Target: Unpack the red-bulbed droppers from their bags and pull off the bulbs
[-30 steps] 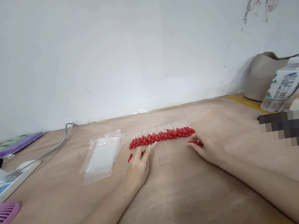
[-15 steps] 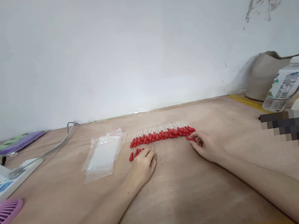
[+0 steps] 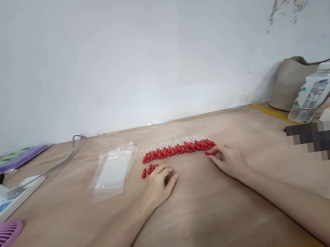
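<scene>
My left hand (image 3: pixel 160 183) rests low by a few thin clear glass tubes (image 3: pixel 180 168), thumb and fingers apart. Its fingertips are close to the nearest tube; whether they touch it is hard to see. Several loose red rubber bulbs (image 3: pixel 149 169) lie just left of that hand, partly covered by it. Between thumb and fingers, my right hand (image 3: pixel 230 161) pinches one red rubber bulb (image 3: pixel 209 153). Beyond both hands runs a dense row of droppers (image 3: pixel 175 150), red bulbs towards me and pale slender tubes towards the wall.
Clear zip bags (image 3: pixel 112 171) lie in a stack on the left. Farther left are a power strip (image 3: pixel 12 198) with a grey cable, a pink fan (image 3: pixel 3 240) and a purple pouch (image 3: pixel 22 158). A plastic bottle (image 3: pixel 314 92) and a grey-beige container (image 3: pixel 285 86) stand at right.
My left thumb has moved away from the fingers, so the left hand has opened beside the glass tubes. The right hand keeps its pinch on the red bulb, almost unmoved.
</scene>
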The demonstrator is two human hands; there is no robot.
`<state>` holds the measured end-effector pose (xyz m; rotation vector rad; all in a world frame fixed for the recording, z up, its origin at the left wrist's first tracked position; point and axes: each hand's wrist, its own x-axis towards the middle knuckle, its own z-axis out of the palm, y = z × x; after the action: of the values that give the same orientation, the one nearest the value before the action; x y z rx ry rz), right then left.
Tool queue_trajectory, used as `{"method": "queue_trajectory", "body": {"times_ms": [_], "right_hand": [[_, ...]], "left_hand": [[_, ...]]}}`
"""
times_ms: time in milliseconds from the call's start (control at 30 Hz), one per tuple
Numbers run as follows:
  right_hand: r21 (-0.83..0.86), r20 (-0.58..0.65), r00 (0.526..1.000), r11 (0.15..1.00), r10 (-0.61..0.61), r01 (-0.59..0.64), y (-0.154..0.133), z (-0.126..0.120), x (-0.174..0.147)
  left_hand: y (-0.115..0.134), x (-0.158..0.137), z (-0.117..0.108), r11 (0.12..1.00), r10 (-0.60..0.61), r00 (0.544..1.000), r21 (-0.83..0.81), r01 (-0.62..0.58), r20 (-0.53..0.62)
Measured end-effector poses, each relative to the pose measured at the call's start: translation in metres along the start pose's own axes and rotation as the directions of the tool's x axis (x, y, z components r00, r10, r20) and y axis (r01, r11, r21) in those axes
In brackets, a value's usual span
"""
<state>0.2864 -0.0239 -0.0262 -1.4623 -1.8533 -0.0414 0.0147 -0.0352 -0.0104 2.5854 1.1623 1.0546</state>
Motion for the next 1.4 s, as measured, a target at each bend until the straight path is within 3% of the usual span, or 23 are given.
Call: {"method": "queue_trajectory", "body": {"times_ms": [200,367,467,567,700,833,967,1200,1300,1400], "right_hand": [[-0.065,0.007,0.995,0.993,0.098,-0.097,0.001,0.001,0.001],[-0.114,-0.043,0.997,0.991,0.064,-0.069,0.003,0.001,0.0],[-0.133,-0.089,0.996,0.99,0.032,-0.044,0.003,0.0,0.0],[-0.122,-0.108,0.994,0.992,0.011,-0.025,0.002,0.0,-0.001],[-0.098,-0.099,0.995,0.995,0.017,-0.026,0.0,-0.001,-0.002],[-0.07,-0.079,0.996,0.997,0.032,-0.038,-0.001,-0.001,-0.002],[-0.054,-0.078,0.996,0.998,0.034,-0.039,-0.001,-0.001,-0.003],[-0.034,-0.073,0.997,0.999,0.037,-0.04,-0.004,-0.002,-0.003],[-0.038,-0.082,0.996,0.999,0.029,-0.032,-0.004,-0.001,-0.003],[-0.026,-0.099,0.995,1.0,0.008,-0.01,-0.003,-0.001,-0.003]], "left_hand": [[-0.003,-0.002,0.003,0.999,0.031,0.998,0.031,-0.03,-0.056],[-0.002,0.0,-0.004,0.996,0.071,0.991,0.059,-0.065,-0.11],[-0.002,0.008,-0.017,0.996,0.037,0.992,0.084,-0.027,-0.12],[-0.008,0.026,-0.031,0.983,-0.029,0.997,0.178,0.041,-0.07],[-0.025,0.06,-0.036,0.952,-0.059,0.997,0.303,0.038,0.059],[-0.038,0.085,-0.03,0.963,-0.114,0.962,0.265,0.046,0.248],[-0.044,0.095,-0.023,0.975,-0.136,0.946,0.211,0.075,0.293],[-0.054,0.096,-0.021,0.965,-0.257,0.937,0.02,0.26,0.235],[-0.058,0.092,-0.021,0.925,-0.354,0.927,-0.098,0.366,0.122],[-0.055,0.081,-0.021,0.866,-0.47,0.882,-0.217,0.45,-0.046]]}}
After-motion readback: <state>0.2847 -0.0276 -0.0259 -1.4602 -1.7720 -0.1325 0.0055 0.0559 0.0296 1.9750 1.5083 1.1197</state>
